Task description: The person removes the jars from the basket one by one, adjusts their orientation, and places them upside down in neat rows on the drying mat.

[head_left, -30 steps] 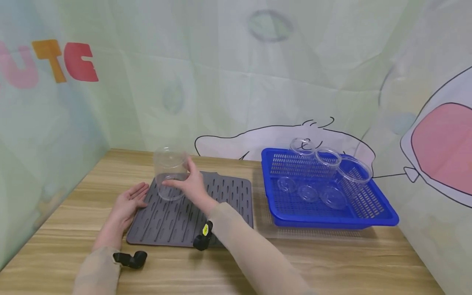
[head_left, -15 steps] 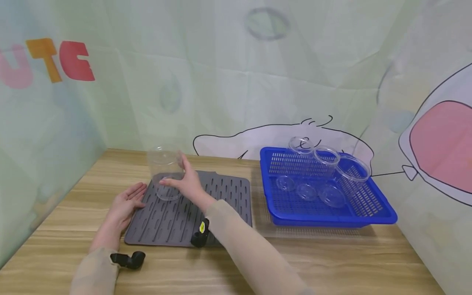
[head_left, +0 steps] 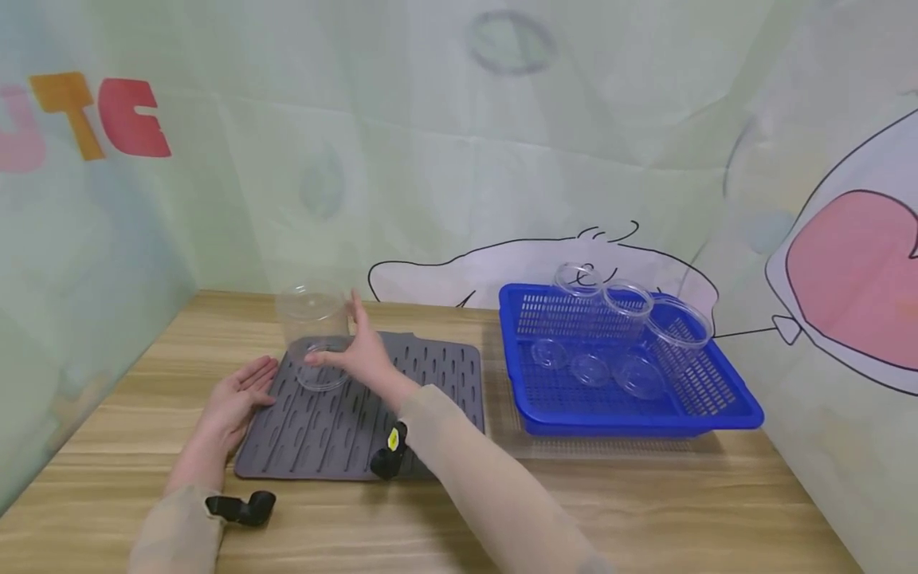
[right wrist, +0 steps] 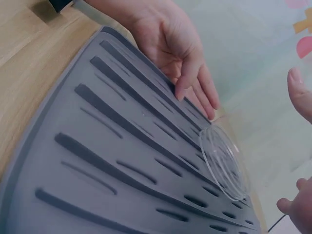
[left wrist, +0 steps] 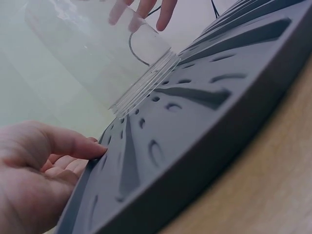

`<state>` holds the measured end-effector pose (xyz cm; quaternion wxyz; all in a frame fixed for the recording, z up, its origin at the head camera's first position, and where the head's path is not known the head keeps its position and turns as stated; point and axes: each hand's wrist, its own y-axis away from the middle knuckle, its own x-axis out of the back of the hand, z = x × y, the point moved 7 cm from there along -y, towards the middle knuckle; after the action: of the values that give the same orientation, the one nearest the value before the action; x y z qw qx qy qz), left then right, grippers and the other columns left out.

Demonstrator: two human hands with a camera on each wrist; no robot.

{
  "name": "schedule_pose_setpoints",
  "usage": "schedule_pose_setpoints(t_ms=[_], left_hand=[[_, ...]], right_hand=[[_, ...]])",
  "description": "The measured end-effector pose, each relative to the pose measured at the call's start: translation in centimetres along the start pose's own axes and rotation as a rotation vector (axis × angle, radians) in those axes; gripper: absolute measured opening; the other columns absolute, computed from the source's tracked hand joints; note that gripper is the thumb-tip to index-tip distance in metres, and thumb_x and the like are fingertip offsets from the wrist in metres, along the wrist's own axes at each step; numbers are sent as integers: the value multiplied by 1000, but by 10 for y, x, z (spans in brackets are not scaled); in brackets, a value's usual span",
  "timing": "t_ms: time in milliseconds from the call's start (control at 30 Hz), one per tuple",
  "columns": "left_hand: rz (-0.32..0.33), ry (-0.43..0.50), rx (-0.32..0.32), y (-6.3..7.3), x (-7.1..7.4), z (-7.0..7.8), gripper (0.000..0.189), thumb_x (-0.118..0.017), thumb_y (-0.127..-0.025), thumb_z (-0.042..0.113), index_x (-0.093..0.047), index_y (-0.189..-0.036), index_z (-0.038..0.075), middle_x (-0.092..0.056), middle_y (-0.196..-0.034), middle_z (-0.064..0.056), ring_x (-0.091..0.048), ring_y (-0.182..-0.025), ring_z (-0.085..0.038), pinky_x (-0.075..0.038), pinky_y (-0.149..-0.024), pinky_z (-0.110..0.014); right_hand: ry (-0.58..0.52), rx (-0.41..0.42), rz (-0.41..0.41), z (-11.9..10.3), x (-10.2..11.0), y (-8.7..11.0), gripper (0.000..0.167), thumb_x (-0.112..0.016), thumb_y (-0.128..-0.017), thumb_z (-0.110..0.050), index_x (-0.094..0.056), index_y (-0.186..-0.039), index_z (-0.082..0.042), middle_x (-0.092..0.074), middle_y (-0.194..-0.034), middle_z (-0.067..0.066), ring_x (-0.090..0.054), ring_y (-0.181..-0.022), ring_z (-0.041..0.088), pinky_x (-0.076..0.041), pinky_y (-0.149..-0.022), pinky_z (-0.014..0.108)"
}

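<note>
A clear plastic jar stands mouth down on the grey ridged drying mat, near its back left. Ridged rings at the jar's mouth sit against the mat in the left wrist view. My right hand is spread beside the jar, thumb in front and fingers at its far right side, with a slight gap at the index finger. Fingers of my left hand stretch out past the mat's left edge, palm turned up. Its thumb rests on that edge.
To the right, a blue plastic basket holds 3 more clear jars, including a wide one; their rims rise above its back wall. Both stand on a wooden table, with a printed curtain behind.
The jar has shifted slightly left on the mat, and my right hand has followed, its index finger now straighter and apart from the jar. The left hand stays at the mat's edge.
</note>
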<state>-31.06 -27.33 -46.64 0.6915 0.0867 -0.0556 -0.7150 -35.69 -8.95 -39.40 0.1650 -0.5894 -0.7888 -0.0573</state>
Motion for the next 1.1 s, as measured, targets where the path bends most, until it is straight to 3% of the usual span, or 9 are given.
schedule_pose_setpoints(t_ms=[367,500,633,733,800,900,1000,1033,1100], left_hand=[[-9,29,3,-2,1,-1,81,-40,-87,-20,1,-155,0,3,-162,-20,-5,-151,-30,-15,-123,-31],[-5,26,7,-2,1,-2,81,-40,-87,-20,1,-155,0,2,-162,-20,-5,-152,-28,-16,-123,-30],[-9,31,2,-2,2,-2,81,-40,-88,-20,2,-155,0,4,-162,-19,-4,-152,-28,-16,-122,-29],[-17,35,-10,-2,1,-1,81,-39,-88,-20,2,-154,0,4,-162,-20,-3,-151,-28,-15,-123,-30],[-19,36,-13,-2,0,0,80,-39,-88,-20,2,-155,0,4,-162,-20,-4,-152,-28,-15,-123,-30],[-9,31,-9,-3,-1,-1,81,-39,-88,-20,0,-155,0,2,-162,-20,-5,-152,-28,-16,-123,-30],[7,24,-5,-3,0,-2,81,-40,-87,-20,-1,-155,0,1,-162,-20,-6,-152,-28,-16,-123,-30],[11,23,-4,-3,0,-2,81,-40,-87,-20,-1,-155,0,1,-162,-20,-6,-152,-28,-16,-123,-30],[14,22,-4,-3,0,-2,81,-40,-86,-20,-1,-155,-1,1,-162,-20,-6,-151,-28,-16,-123,-30]], right_hand=[[-150,48,34,-26,35,17,111,-80,-80,-14,-3,-158,-31,-23,-162,-5,-23,-149,14,-33,-118,45],[-264,107,61,-41,60,28,105,-78,-82,-10,-8,-158,-24,-25,-161,-6,-25,-148,15,-27,-121,45],[-331,211,106,-56,92,42,105,-83,-79,-23,-12,-157,-17,-28,-160,-1,-26,-148,19,-24,-122,48],[-327,275,142,-68,119,55,105,-84,-77,-24,-16,-156,-13,-29,-160,4,-27,-148,20,-25,-121,49],[-316,300,167,-76,138,64,100,-82,-78,-15,-19,-155,-11,-30,-160,5,-27,-147,20,-25,-121,48],[-278,324,195,-85,165,79,104,-85,-75,-30,-21,-154,-10,-31,-159,4,-28,-147,19,-25,-122,47],[-242,335,214,-90,191,92,121,-86,-60,-54,-23,-154,-12,-31,-159,4,-28,-147,18,-25,-122,47],[-226,339,219,-90,201,97,124,-86,-58,-57,-23,-155,-13,-31,-159,4,-27,-147,19,-25,-122,47],[-198,338,234,-91,221,105,113,-87,-67,-44,-23,-155,-14,-31,-160,3,-27,-148,18,-25,-122,47]])
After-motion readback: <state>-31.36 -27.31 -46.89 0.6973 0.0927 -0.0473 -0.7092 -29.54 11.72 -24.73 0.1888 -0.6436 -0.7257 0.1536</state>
